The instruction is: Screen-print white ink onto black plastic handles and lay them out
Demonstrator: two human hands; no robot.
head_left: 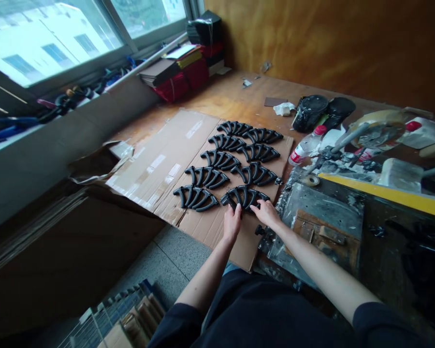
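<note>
Glossy black curved pieces, grouped in fan-shaped sets, lie in two columns on a flattened sheet of cardboard (199, 227). My left hand (232, 221) has its fingers closed on the near left end of the closest fan-shaped set (244, 195) in the right column. At that set's right end, my right hand (267, 212) pinches it too. Just left of it is another black set (196, 198), which neither hand touches. My fingertips are partly hidden against the dark pieces.
Right of the cardboard is a stained metal plate (319, 203) with a yellow bar (391, 195) behind it. A red-capped bottle (308, 145), a tape roll (311, 180) and black containers (311, 111) stand nearby. Stacked folders (174, 77) sit by the window; folded cardboard (58, 237) leans left.
</note>
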